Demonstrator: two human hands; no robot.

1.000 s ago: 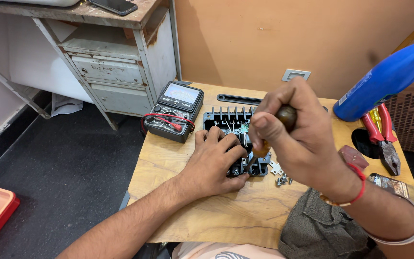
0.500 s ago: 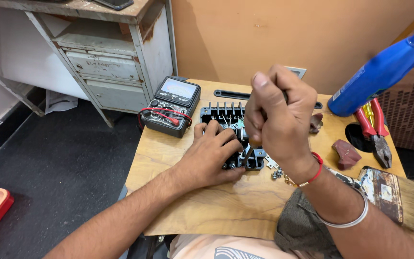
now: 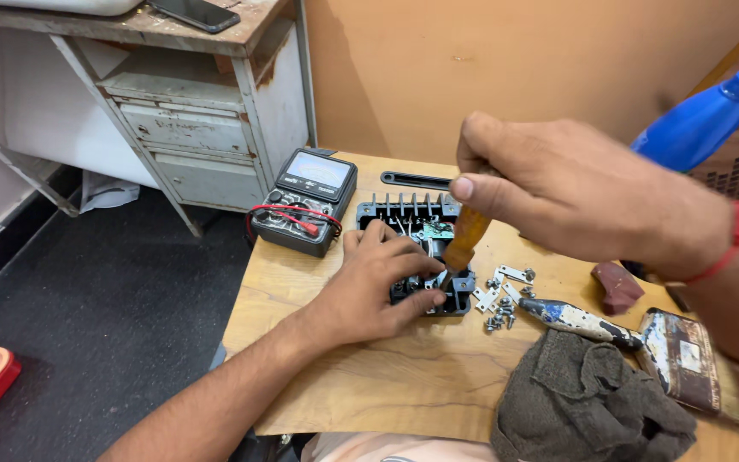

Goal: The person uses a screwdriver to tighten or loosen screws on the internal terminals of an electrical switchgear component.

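A black finned electrical module (image 3: pixel 412 224) lies on a small wooden table (image 3: pixel 369 385). My left hand (image 3: pixel 375 287) rests flat on its near half, fingers curled over the front edge, holding it down. My right hand (image 3: pixel 570 192) is closed around the top of a screwdriver with an amber handle (image 3: pixel 467 239). The screwdriver stands almost upright, its tip at the module's front right corner. Small metal brackets and screws (image 3: pixel 502 299) lie loose just to the right of the module.
A black analog multimeter (image 3: pixel 305 201) with red leads sits at the table's left. A grey rag (image 3: pixel 588 402), a paint-stained tool (image 3: pixel 579 318), a worn tin (image 3: pixel 682 359) and a blue spray bottle (image 3: pixel 699 124) are at the right. A metal desk (image 3: pixel 190 128) stands beyond.
My right hand has lifted and come nearer the camera, still gripping the screwdriver. The view has moved closer to the table. My left hand stays on the module.
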